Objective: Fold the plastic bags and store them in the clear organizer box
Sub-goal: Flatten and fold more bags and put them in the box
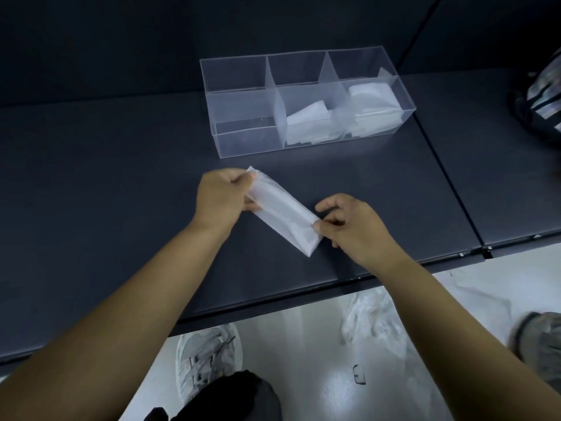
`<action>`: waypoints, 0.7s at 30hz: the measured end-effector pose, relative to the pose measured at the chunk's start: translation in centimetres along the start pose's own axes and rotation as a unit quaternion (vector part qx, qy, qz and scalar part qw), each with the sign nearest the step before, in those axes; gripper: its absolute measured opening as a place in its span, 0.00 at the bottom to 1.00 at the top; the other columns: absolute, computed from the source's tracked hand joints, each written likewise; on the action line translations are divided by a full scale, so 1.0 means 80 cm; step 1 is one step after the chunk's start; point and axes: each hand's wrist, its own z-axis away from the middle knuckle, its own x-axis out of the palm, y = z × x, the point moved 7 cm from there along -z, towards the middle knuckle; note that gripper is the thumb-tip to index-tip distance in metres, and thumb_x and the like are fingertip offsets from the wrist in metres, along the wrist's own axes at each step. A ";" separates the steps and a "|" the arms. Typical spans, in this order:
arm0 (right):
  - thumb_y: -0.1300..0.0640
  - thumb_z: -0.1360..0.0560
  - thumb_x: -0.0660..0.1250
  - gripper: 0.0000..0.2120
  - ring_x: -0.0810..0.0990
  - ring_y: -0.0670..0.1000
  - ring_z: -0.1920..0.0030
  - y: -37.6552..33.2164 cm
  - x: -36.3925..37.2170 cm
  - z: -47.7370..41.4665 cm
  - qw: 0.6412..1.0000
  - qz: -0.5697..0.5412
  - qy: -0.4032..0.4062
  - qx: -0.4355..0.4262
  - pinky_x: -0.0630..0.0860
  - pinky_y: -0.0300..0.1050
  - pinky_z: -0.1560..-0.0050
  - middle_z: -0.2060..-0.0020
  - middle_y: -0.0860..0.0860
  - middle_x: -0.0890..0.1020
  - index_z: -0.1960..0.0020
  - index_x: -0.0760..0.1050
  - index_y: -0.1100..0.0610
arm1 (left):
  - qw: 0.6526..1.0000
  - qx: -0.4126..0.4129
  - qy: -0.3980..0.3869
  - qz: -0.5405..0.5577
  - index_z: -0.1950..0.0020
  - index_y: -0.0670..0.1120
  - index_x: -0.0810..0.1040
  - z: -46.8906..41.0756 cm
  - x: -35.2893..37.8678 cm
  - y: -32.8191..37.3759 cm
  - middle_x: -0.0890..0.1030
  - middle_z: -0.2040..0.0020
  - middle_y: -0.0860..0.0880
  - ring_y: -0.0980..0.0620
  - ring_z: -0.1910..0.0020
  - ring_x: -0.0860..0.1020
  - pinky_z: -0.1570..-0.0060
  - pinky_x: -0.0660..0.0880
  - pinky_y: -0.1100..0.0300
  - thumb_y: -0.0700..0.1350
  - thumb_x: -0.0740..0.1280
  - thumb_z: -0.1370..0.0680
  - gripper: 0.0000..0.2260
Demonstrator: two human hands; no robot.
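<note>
Dark table [379,183]: both hands' fingers pinch folded bag [283,209] ends.

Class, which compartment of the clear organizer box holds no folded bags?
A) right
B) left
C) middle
B: the organizer box shows only dark table through its left compartment; folded bags lie in the middle and right ones.
</note>
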 end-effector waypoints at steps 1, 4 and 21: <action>0.59 0.26 0.70 0.08 0.75 0.38 0.74 0.000 0.000 -0.001 1.000 0.003 0.001 0.004 0.69 0.28 0.70 0.67 0.48 0.81 0.48 0.74 0.52 | 1.000 0.019 0.022 -0.010 0.51 0.41 0.82 -0.003 -0.009 0.005 0.82 0.61 0.45 0.58 0.72 0.80 0.69 0.79 0.64 0.39 0.66 0.22 0.05; 0.59 0.26 0.71 0.09 0.76 0.39 0.74 -0.001 0.000 -0.003 1.000 -0.008 -0.004 0.012 0.70 0.28 0.71 0.68 0.48 0.82 0.48 0.74 0.53 | 0.968 0.184 0.106 -0.137 0.48 0.43 0.81 0.014 -0.033 0.030 0.83 0.54 0.44 0.53 0.60 0.82 0.54 0.80 0.57 0.39 0.64 0.21 0.07; 0.54 0.28 0.72 0.18 0.75 0.44 0.63 -0.027 -0.032 0.049 0.994 -0.100 -0.040 -0.009 0.76 0.32 0.58 0.48 0.37 0.81 0.40 0.75 0.43 | 0.901 0.303 -0.206 -0.233 0.44 0.51 0.81 0.127 0.053 -0.002 0.78 0.65 0.52 0.55 0.66 0.76 0.63 0.74 0.60 0.53 0.61 0.20 0.12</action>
